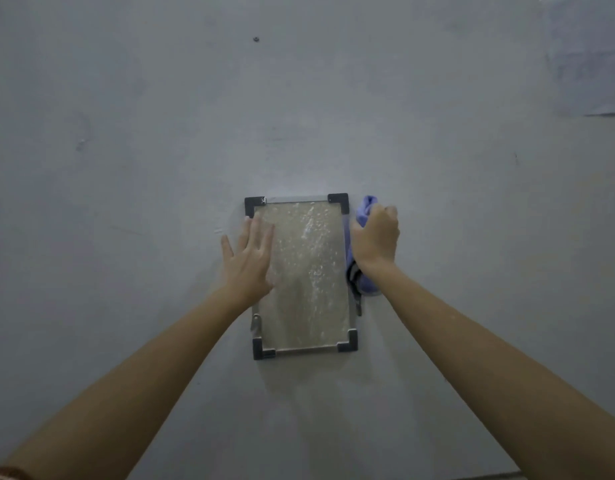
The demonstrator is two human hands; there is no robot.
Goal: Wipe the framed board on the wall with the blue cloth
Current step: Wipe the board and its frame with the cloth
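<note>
Bunched in our right hand, the crumpled blue cloth is gripped in a closed fist, fingers wrapped tight around its middle so that one tuft pokes out above the knuckles and a longer tail hangs below the wrist. We judge the wadded hold is there to give a firm pad to press with, not a loose sheet that would slide about. The fist sits just beside the right edge of the small rectangular silver-framed board with black plastic corner caps, which hangs upright on the wall, and the cloth seems to touch or overlap that edge; whether it is actually pressing on the frame we cannot tell.

Our left hand holds nothing: its fingers are spread and flat, lying over the board's left edge and upper left part, thumb out on the wall. We take this as bracing, keeping the board from swinging or shifting while the other hand rubs.

The board's face looks dull and beige, mottled all over with pale blotches, with a brighter whitish streak running down from the upper middle. It could be dust, dried residue or wet smears; the picture does not settle which. Most of the face appears still to need wiping. A small metal fitting shows at the lower left of the frame.

Around the board, the plain grey wall is bare but for a small dark nail or hole high above.
</note>
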